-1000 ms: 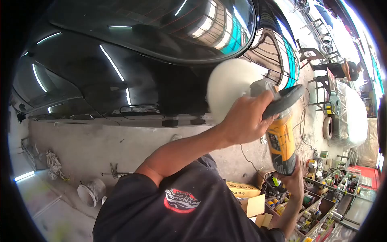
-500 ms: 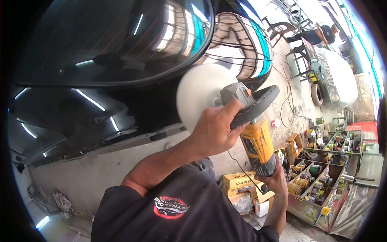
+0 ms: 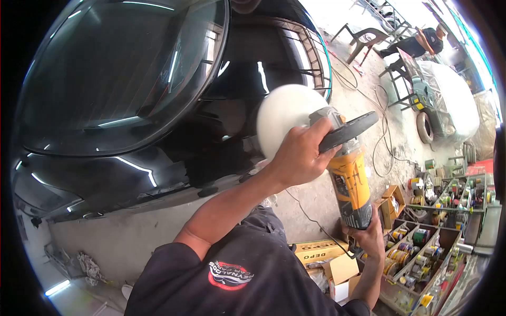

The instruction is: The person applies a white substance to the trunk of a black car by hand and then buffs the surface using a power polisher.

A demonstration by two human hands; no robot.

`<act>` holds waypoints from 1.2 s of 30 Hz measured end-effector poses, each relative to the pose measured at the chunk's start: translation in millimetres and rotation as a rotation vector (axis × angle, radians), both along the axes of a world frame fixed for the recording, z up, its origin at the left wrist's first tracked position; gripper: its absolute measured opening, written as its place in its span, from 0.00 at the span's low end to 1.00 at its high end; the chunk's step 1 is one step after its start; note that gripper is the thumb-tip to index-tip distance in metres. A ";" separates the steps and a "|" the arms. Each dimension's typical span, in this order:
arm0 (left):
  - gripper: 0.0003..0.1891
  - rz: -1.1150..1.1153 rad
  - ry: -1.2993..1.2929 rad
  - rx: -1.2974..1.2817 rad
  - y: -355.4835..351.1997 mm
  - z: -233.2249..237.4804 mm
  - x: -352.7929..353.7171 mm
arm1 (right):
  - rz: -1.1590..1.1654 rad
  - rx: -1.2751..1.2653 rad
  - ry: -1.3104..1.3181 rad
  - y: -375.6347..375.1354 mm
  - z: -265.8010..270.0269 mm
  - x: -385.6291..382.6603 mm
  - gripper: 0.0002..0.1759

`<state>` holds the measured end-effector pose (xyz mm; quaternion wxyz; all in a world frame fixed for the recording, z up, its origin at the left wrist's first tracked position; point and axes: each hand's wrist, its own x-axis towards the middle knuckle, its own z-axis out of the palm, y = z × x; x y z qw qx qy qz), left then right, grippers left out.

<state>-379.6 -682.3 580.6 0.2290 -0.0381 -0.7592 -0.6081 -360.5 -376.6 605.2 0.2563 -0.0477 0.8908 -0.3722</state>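
My left hand (image 3: 303, 155) is closed around the black loop handle (image 3: 352, 130) at the head of a yellow and grey polisher (image 3: 349, 176). At the other end, my right hand (image 3: 370, 237) wraps the dark rear grip, its fingers partly hidden behind the tool. The round white polishing pad (image 3: 284, 113) is tilted against the glossy black body of a car (image 3: 240, 68), near its rear corner. The pad's contact face is hidden. A thin power cord (image 3: 305, 208) shows beneath my left forearm.
Divided bins (image 3: 421, 253) full of tape rolls and cans stand at the right. Open cardboard boxes (image 3: 337, 268) lie below the polisher. Farther off are a loose hose (image 3: 387, 134), a tyre (image 3: 425, 128), a plastic chair (image 3: 363, 39) and another person (image 3: 421, 43).
The polisher and both my hands have shifted right in the view. The car and its reflections appear at a different angle, as the camera has moved too. Both grips are unchanged.
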 end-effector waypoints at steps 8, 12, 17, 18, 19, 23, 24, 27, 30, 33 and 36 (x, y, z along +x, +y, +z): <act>0.09 0.131 -0.015 -0.060 27.5 -5.7 -34.9 | 0.123 0.023 -0.001 29.0 -7.4 -74.5 0.49; 0.09 0.167 -0.050 -0.017 33.6 12.1 -23.5 | 0.233 0.038 -0.039 37.5 -2.6 -105.6 0.51; 0.10 0.158 -0.003 -0.013 11.2 10.4 -59.6 | 0.228 0.077 -0.046 6.6 23.1 -135.3 0.50; 0.10 0.166 0.013 0.005 7.2 10.3 -75.3 | 0.204 0.067 -0.029 3.4 27.5 -143.2 0.49; 0.09 0.176 0.025 0.019 3.1 10.6 -90.8 | 0.181 0.052 -0.015 1.9 27.4 -152.4 0.49; 0.10 0.201 -0.009 0.026 -17.5 19.3 -162.9 | 0.163 0.011 0.007 -17.7 30.3 -221.7 0.45; 0.10 0.228 -0.007 0.001 -22.0 20.5 -175.9 | 0.176 0.030 -0.031 -21.5 28.0 -239.4 0.45; 0.11 0.320 0.025 -0.082 -38.7 15.7 -220.5 | 0.198 0.060 0.010 -43.8 25.0 -283.1 0.44; 0.11 0.429 0.056 -0.108 -53.2 17.7 -270.3 | 0.254 -0.031 0.014 -54.8 10.8 -350.7 0.46; 0.13 0.549 0.008 -0.170 -71.4 17.4 -323.8 | 0.373 -0.053 0.000 -74.7 3.8 -427.4 0.47; 0.11 0.697 0.093 -0.229 -79.8 9.9 -371.3 | 0.530 -0.057 0.136 -92.8 -7.6 -506.3 0.42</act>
